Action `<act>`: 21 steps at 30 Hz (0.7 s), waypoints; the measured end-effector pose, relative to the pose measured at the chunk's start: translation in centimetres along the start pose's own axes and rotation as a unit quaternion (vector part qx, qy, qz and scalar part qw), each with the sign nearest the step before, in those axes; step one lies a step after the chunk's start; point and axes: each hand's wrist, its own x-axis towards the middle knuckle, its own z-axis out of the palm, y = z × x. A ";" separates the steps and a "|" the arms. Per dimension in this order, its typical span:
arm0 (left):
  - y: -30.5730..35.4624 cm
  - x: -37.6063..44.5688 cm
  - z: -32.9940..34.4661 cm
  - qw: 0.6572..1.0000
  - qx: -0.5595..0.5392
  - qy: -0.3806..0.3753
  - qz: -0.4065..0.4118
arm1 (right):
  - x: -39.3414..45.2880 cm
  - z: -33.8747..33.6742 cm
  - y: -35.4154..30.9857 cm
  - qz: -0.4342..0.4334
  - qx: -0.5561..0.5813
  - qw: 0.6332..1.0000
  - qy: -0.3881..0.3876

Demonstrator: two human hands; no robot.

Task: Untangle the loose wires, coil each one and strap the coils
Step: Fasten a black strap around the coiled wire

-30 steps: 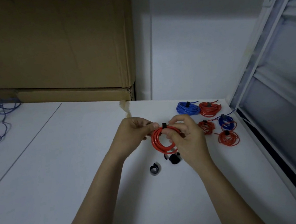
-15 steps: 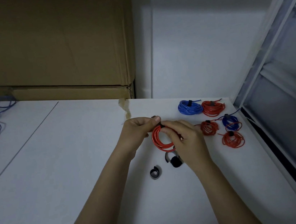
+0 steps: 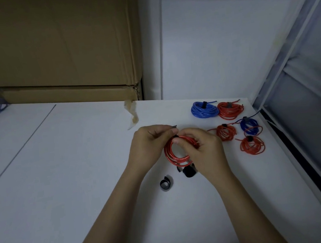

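left hand (image 3: 150, 143): pinches the black strap (image 3: 174, 128) end, to pull it tight
right hand (image 3: 201, 148): fingers curled around the red coil (image 3: 173, 156), so loops stay together

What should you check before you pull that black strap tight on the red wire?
1. Red coil held in a neat ring: ok, right hand grips it.
2. Black strap sits across the top of the coil: ok.
3. Strap end pinched by the left hand: ok.
4. Strap closed all the way round: cannot tell, fingers hide it.
5. Spare straps within reach on the white table: ok.
6. Room beside the finished coils: ok.
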 end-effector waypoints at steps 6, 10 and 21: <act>0.3 -0.5 0.0 0.997 -0.032 -0.061 0.024 | -0.4 -0.8 -0.9 0.063 0.075 0.995 0.033; 0.8 -1.0 0.0 0.994 -0.083 -0.075 -0.003 | -0.4 -0.9 -1.2 0.094 0.119 0.987 0.051; 1.5 -1.3 -0.5 0.983 -0.160 -0.088 -0.005 | -0.8 -1.3 -2.0 0.053 0.146 0.987 0.038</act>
